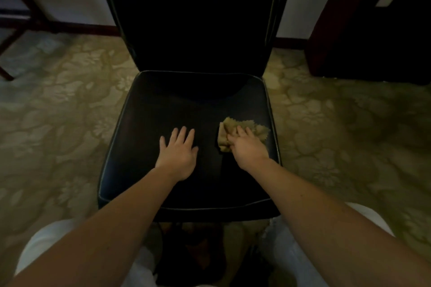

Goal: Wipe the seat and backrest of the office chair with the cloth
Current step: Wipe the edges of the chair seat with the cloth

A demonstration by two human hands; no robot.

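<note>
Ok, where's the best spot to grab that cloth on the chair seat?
Probably the thick folded end of the cloth, toward the middle of the seat, coming down from above; the right hand rests on it there. The rest lies thin and flat.

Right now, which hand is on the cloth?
The right hand, fingers on the tan cloth; the left hand lies flat on the bare black seat.

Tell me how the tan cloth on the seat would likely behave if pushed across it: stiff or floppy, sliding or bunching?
Probably floppy: the cloth lies crumpled in folds under the right hand. It likely slides easily, since the seat looks smooth and glossy. Pushed from one edge, it would probably bunch rather than travel flat.
</note>
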